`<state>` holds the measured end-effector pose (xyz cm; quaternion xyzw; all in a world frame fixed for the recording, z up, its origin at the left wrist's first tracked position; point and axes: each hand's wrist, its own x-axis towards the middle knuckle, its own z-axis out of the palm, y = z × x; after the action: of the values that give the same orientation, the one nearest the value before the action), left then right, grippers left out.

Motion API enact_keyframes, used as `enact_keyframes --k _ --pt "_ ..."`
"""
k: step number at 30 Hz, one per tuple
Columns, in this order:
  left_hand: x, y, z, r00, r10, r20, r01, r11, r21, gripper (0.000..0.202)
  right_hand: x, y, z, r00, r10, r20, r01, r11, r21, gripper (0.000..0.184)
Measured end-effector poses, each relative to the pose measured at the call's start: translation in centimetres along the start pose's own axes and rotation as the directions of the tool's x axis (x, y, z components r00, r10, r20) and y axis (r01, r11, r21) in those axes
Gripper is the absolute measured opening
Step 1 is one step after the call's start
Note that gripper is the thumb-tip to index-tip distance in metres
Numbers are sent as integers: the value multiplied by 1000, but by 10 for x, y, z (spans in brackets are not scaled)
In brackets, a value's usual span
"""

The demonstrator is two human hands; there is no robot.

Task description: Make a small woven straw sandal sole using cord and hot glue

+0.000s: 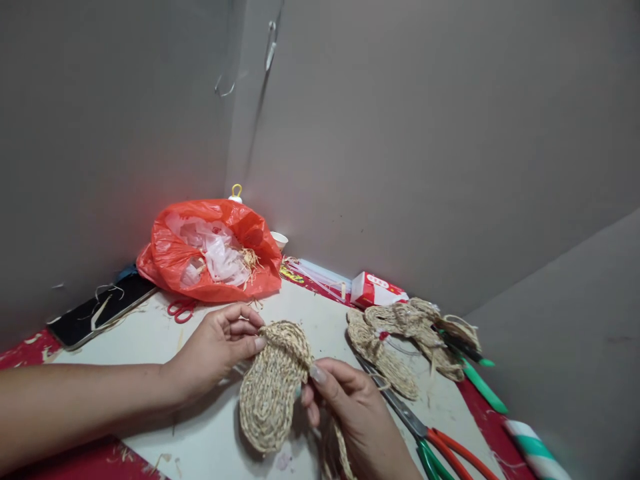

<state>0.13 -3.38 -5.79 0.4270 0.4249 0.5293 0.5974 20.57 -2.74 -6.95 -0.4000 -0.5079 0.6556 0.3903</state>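
Note:
A small woven straw slipper [274,393] with a band across its upper end is held up over the white board. My left hand [220,343] pinches its upper left edge between thumb and fingers. On the opposite side, my right hand [345,400] grips the edge near the band with thumb and forefinger. A braided straw cord [343,443] hangs down beside the right palm; where it joins the slipper is hidden. Large scissors [415,420] with red and green handles lie just right of my right hand.
Behind stands a red plastic bag [213,287] with straw scraps. More woven straw pieces [400,333] are piled at right, by a red-and-white box [377,290]. A black phone [105,310] and small red scissors [182,309] lie left. Grey walls enclose the white board [150,427].

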Motion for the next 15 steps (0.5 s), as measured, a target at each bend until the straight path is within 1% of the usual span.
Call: enact_keyframes --k 3,6,8,11,15 --pt "2 5 -2 997 -77 28 77 997 -1 27 1 -1 -6 1000 14 7 -14 1000 12 31" --pt "3 10 -4 990 -122 68 121 992 19 28 4 -2 -13 1000 -20 22 20 1000 -2 25" --pt "4 11 -6 985 -143 98 143 990 9 28 5 -3 -15 998 -35 58 35 999 -8 24" --pt "5 11 -7 973 -193 128 201 978 -52 29 4 -5 -14 996 -23 86 21 1000 21 26" --pt "4 9 -4 958 -255 134 274 950 -150 30 3 -3 -13 993 -21 114 17 999 33 25"
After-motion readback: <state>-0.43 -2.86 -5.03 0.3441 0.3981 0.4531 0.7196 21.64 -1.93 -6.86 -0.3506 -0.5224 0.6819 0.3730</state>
